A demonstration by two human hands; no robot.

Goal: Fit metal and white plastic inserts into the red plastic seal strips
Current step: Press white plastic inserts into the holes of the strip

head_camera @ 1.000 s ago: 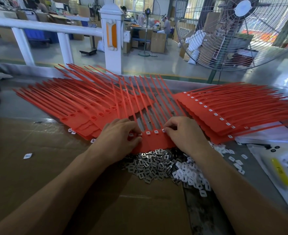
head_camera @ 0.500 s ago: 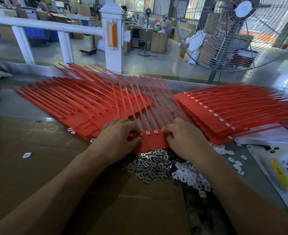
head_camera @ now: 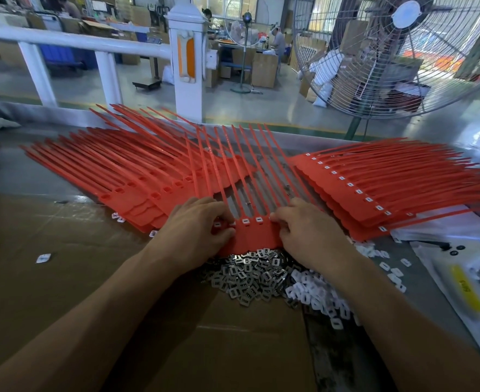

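Centrally on the bench [head_camera: 49, 176], both hands, left [head_camera: 196, 230] and right [head_camera: 308, 230], pinch the strip set [head_camera: 251, 236] with curled fingers; metal inserts [head_camera: 250, 275] and white inserts [head_camera: 317, 295] lie just nearer.

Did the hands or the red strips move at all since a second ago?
Hardly. The left hand and right hand stay on the middle red strips, fingers curled at the row of sockets, nothing picked up or let go. The right hand has crept slightly inward. The metal inserts, white inserts and both side stacks lie as before.
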